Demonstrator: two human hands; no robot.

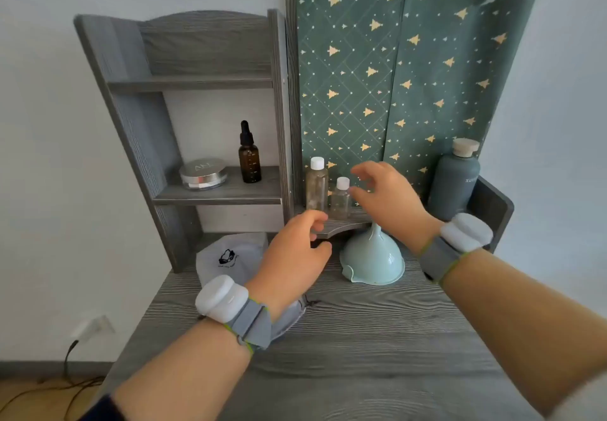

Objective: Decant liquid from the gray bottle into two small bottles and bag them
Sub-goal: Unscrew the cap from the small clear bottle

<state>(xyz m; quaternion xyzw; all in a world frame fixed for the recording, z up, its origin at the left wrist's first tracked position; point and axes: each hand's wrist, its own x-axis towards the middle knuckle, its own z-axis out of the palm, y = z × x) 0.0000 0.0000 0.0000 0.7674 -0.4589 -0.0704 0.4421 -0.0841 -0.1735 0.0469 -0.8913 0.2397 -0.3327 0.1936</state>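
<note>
Two small clear bottles with white caps stand side by side on a low shelf: a taller bottle (317,184) and a shorter bottle (340,197). The gray bottle (455,179) with a beige stopper stands at the right on the same shelf. A pale green funnel (372,258) lies mouth-down on the desk below. A gray drawstring bag (231,258) with a black print lies at the left. My right hand (384,194) hovers just right of the shorter bottle, fingers spread and holding nothing. My left hand (295,253) hovers over the shelf edge, fingers loosely curled and empty.
A gray wooden shelf unit (210,190) at the left holds a brown dropper bottle (249,154) and a round silver tin (203,174). A green panel with gold trees (394,75) stands behind the bottles. The wood-grain desk (361,355) extends toward me.
</note>
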